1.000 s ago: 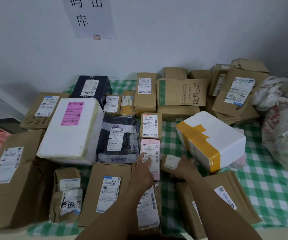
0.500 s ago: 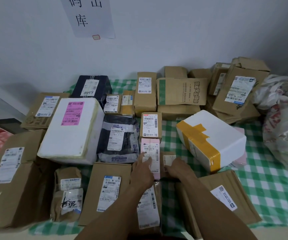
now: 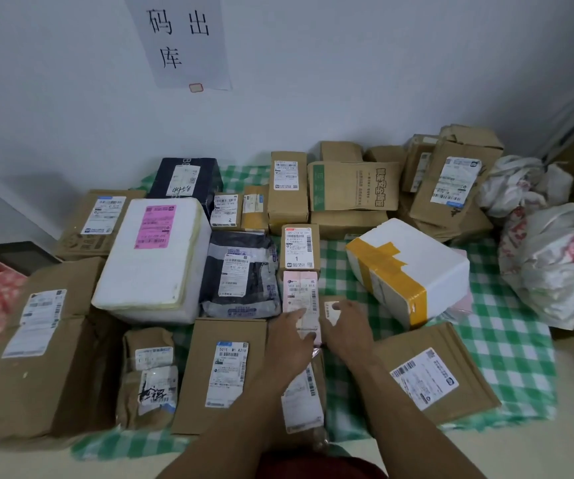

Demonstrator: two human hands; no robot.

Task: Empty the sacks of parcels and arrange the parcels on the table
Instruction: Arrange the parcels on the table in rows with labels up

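Many parcels lie on the table's green checked cloth (image 3: 506, 340). My left hand (image 3: 290, 344) rests on the near end of a slim pink parcel (image 3: 301, 290), forefinger stretched along its label. Right beside it, my right hand (image 3: 349, 328) holds a small brown parcel (image 3: 331, 305) against the pink one, fingers curled over it so only its label and far end show. A small brown box marked 1 (image 3: 299, 248) sits just beyond the pink parcel. Two crumpled white sacks (image 3: 555, 267) lie at the table's right end.
A white foam box with a pink label (image 3: 154, 264) and a dark poly bag (image 3: 240, 274) lie to the left. A yellow-taped foam box (image 3: 410, 267) sits to the right, a flat brown envelope (image 3: 430, 375) near it. Brown boxes line the back wall.
My right hand has slid the small brown parcel leftward until it sits beside the pink parcel. My left hand has stayed on the pink parcel.
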